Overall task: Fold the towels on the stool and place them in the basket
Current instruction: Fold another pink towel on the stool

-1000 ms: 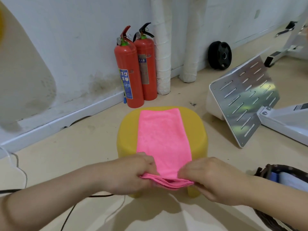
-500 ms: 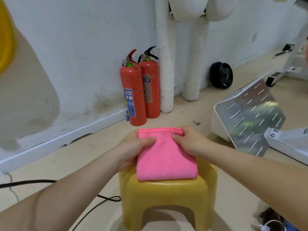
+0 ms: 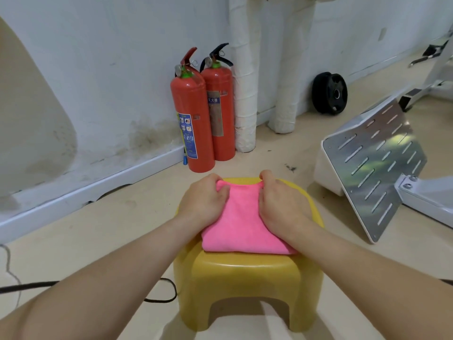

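Pink towel point(image 3: 241, 224), folded into a thick rectangle, lies flat on the seat of the yellow stool point(image 3: 247, 280), its rounded fold towards the person and its far edge close to the back of the seat. Both bare forearms reach in from the near corners of the view and meet over it. The left hand point(image 3: 204, 200) grips the towel's far left corner, thumb lying on top of the cloth and fingers curled over the edge. The right hand point(image 3: 282, 202) holds the far right corner the same way, with its heel resting along the towel's right side. A black cable point(image 3: 161, 294) loops on the beige floor just left of the stool's legs. To the right, past the stool, a slotted metal plate point(image 3: 375, 163) leans at a tilt on a white frame. Beyond the stool two red fire extinguishers point(image 3: 190, 119) stand upright side by side against the white wall, touching or nearly so. Just right of them two white wrapped pipes point(image 3: 245, 94) run up the wall, and farther right a black weight plate point(image 3: 329, 93) leans against the skirting
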